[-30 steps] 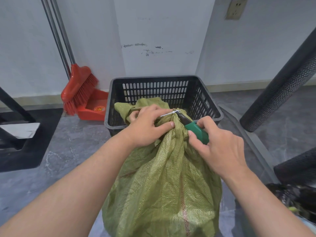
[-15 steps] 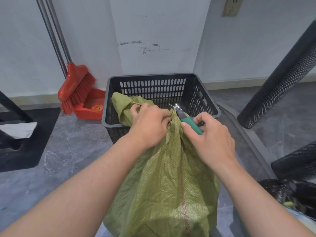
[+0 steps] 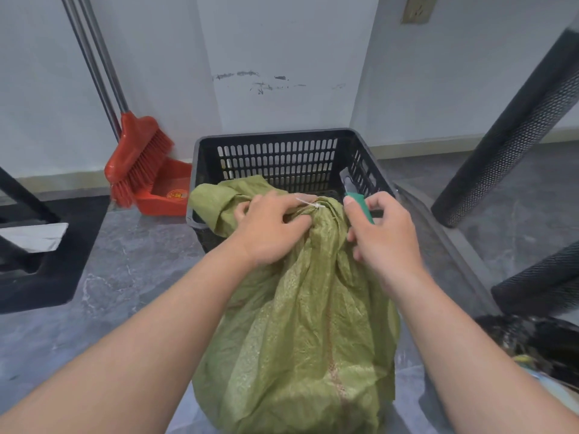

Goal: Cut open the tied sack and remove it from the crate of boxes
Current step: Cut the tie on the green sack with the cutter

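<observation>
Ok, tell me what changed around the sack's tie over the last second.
The right hand drew the green-handled knife away from the white tie: a second ago its blade lay against the tie, now it points up and to the right, clear of the sack. Whether the tie is cut through cannot be told. The left hand kept its grip on the gathered neck; the black crate stayed put.

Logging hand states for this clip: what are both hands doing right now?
Left hand: closed, gripping the gathered neck of the green sack.
Right hand: closed around a green-handled cutter, blade clear of the sack.
</observation>
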{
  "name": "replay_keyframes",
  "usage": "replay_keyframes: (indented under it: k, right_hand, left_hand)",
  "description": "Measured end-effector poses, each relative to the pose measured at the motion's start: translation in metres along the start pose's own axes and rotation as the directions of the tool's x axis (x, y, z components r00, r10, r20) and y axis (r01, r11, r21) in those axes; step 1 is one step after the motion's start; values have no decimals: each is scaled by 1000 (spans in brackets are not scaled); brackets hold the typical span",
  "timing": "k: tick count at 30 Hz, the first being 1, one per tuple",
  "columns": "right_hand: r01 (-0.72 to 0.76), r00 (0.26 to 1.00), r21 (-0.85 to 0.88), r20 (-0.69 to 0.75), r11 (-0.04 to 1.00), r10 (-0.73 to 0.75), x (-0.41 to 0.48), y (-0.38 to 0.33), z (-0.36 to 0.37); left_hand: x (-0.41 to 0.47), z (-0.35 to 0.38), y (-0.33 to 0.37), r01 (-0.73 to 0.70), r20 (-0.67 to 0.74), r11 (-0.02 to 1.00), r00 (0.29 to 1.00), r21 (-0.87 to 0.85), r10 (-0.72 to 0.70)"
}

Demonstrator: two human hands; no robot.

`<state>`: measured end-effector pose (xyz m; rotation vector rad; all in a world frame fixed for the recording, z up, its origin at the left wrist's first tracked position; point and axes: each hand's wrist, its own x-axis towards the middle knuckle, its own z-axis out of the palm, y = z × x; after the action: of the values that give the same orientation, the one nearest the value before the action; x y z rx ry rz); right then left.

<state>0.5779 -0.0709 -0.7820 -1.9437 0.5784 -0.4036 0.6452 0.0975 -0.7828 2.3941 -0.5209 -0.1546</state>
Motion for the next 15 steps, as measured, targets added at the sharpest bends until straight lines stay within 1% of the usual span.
replay_keyframes:
  k: [2, 4, 6, 8, 9, 12, 14, 15]
  right_hand:
    - [-27, 1000, 74, 6, 997, 26, -2, 3, 1]
    - [-63, 998, 154, 22, 986, 60, -3, 2, 3]
    - [-110, 994, 235, 50, 966, 101, -4, -3, 3]
    - [-150, 987, 292, 94, 945, 128, -7, -6, 3]
    - [-164, 984, 307, 114, 938, 134, -9, -7, 3]
    - [-201, 976, 366, 150, 909, 156, -9, -8, 0]
    - [-212, 975, 422, 148, 882, 163, -6, -9, -4]
    - [-213, 976, 439, 138, 873, 169, -4, -9, -5]
  left_hand:
    - [-2, 7, 0, -39, -37, 992, 999, -119, 35]
    - [-3, 15, -3, -89, -126, 988, 989, -126, 73]
    - [-4, 19, -6, -141, -249, 983, 962, -118, 108]
    - [-3, 19, -8, -226, -355, 972, 916, -67, 189]
    - [-2, 17, -9, -268, -388, 963, 889, -7, 244]
    - [-3, 9, -7, -340, -423, 929, 828, 143, 368]
    - [-3, -2, -5, -341, -464, 924, 799, 173, 382]
    - [-1, -8, -4, -318, -496, 933, 791, 167, 358]
